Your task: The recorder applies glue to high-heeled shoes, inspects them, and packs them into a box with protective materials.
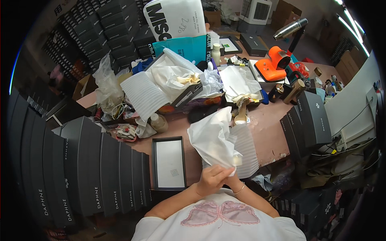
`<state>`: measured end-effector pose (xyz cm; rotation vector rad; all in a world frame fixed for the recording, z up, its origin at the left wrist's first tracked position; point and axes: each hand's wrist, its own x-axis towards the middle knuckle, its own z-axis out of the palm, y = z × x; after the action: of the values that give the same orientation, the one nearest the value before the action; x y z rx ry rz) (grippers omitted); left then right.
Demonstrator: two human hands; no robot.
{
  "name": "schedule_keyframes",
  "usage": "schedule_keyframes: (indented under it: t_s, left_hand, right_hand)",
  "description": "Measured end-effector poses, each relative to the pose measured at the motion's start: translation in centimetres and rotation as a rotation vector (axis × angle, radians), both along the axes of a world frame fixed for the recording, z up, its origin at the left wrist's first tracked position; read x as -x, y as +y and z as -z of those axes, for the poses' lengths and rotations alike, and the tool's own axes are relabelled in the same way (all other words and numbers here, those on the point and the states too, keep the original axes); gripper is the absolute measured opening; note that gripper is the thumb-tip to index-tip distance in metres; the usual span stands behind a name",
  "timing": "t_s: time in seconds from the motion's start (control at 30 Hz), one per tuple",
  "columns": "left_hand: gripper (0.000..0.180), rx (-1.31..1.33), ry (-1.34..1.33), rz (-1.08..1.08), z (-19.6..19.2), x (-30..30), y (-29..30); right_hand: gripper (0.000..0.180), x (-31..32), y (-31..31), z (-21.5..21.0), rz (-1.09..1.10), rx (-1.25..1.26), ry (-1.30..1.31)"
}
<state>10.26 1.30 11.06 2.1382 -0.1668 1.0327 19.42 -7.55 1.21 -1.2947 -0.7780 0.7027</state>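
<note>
1. Two hands grip one bundle: the left hand (212, 179) is clamped on the white tissue paper (212, 138), and the right hand (234, 181), mostly hidden behind, seems to pinch it too.
2. The paper is held up over the table edge (268, 138), beside the open shoe box (168, 163).
3. Ribbed foam sheet (245, 146) lies just under it.

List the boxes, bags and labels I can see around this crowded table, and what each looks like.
Open dark grey cardboard box with white lining: flat, front left of table.
Row of dark grey shoeboxes: upright, at left.
Two dark boxes: table's right edge.
White printed bag above teal bag: far side.
White tissue paper: crumpled, held by both hands.
</note>
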Motion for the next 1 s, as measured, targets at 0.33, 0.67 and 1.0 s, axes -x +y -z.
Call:
schedule_keyframes:
  t_s: [0.33,0.67,1.0]
  left_hand:
    - [0.053,0.436,0.466,0.129,2.0,0.6,-1.6]
    - [0.077,1.767,0.457,0.164,7.6,-2.7,-2.1]
    - [0.069,0.931,0.723,-0.158,6.6,0.6,11.6]
  right_hand:
    - [0.054,-7.3,-4.8,-1.8,-0.093,-0.058,0.777]
    - [0.037,-4.8,-4.4,-5.9,-0.271,0.327,-0.915]
    - [0.071,-4.2,-6.8,-4.2,-0.306,0.159,0.714]
